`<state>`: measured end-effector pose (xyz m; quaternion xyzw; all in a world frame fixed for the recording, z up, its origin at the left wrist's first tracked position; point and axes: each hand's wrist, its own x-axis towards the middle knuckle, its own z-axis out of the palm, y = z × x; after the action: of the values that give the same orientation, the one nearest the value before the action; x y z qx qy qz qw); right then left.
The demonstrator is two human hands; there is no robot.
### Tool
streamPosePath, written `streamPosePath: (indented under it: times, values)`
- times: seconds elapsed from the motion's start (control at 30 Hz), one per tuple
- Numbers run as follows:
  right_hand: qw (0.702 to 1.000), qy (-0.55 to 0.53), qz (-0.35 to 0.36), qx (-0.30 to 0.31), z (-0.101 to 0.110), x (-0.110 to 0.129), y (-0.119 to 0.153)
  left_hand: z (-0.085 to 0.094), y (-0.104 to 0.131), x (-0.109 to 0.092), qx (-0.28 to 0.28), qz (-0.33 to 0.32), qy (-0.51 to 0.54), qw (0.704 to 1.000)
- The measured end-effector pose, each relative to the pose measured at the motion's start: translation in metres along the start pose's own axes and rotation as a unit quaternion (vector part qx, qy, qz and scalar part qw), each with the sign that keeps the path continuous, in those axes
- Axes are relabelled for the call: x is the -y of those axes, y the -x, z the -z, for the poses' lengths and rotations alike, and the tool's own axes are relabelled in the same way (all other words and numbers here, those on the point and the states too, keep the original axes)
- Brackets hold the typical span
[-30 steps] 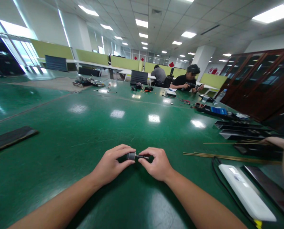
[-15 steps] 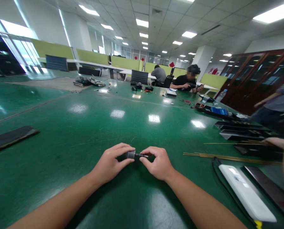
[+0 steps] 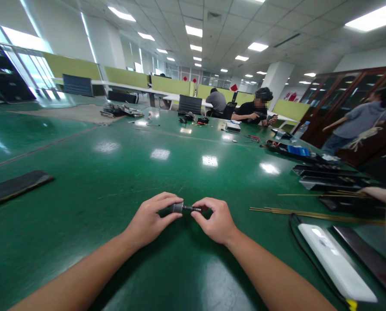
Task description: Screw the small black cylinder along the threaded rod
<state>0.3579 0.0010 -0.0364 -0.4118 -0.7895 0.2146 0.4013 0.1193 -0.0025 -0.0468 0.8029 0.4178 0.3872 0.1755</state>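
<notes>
A small dark grey metal cylinder with a thin, stepped shaft lies level between my two hands, above the green table. My left hand pinches the thick cylinder between thumb and fingers. At the far end of the shaft, the thumb and fingertips of my right hand are closed. A ringed tip of the shaft shows between those fingers. The exact kind of part is too small to make out.
To the right lie thin brass-coloured rods, a white flat case with a black cable, and black angled pieces. Another person's hand reaches in there. A dark flat bar sits at left.
My right fingers have shifted slightly right along the shaft, and its ringed tip looks different between them. A person walking at right has moved farther off and shows more fully.
</notes>
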Motion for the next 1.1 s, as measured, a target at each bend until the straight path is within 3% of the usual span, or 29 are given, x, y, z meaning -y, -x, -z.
streamPosePath:
  times: [1.1]
  values:
    - [1.0, 0.002, -0.015, -0.024, 0.003, -0.0008, -0.0006, 0.0056, -0.0034, 0.0004, -0.018, -0.001, -0.012, 1.0]
